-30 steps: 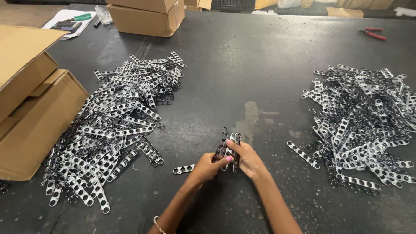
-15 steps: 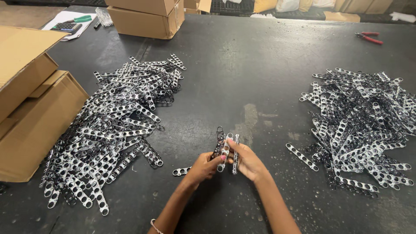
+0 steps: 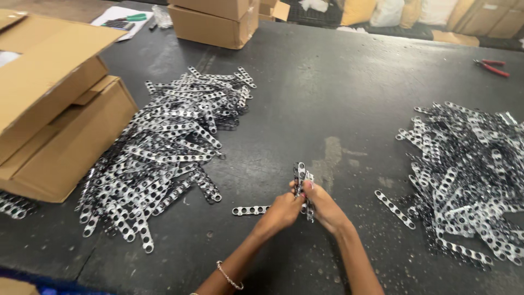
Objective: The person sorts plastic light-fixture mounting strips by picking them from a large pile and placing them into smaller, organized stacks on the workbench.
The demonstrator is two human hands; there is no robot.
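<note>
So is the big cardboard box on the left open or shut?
Open: the cardboard box has its top flaps lifted and spread. What it holds cannot be seen.

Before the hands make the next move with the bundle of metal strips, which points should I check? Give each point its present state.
1. Both hands hold the bundle of strips: left hand and right hand grip it, ok.
2. Strip ends aligned in the bundle: cannot tell, the fingers cover the lower part.
3. Loose strip beside the left hand lies flat, within reach: ok.
4. Single strip right of the hands lies apart from the right pile: ok.
5. Left pile clear of the hands: ok.
6. Dark table ahead of the hands is bare: ok.
</note>
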